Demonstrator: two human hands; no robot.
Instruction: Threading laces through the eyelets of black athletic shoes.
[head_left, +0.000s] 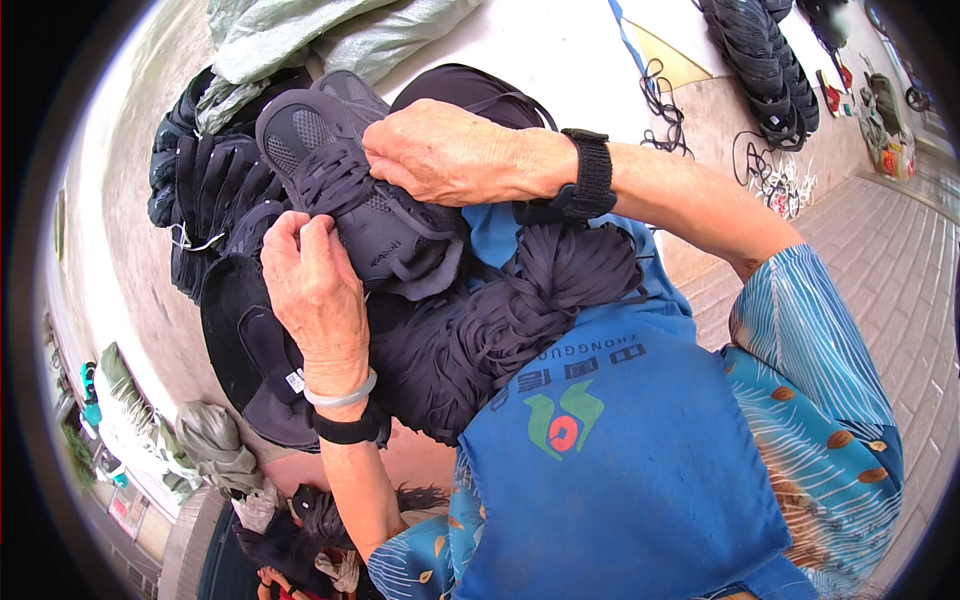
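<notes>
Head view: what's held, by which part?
Dark shoe, gripped at the laced front: left hand and right hand on opposite sides of the laces. Exact pinch point hidden.

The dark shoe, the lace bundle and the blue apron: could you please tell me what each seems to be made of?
Dark shoe: probably matte synthetic mesh, since open weave shows at the toe.
Lace bundle: likely soft, dull woven textile; its flat strands bend and twist.
Blue apron: cloth, fairly smooth, judging by its creases and drape; cotton or synthetic, I cannot tell.
</notes>
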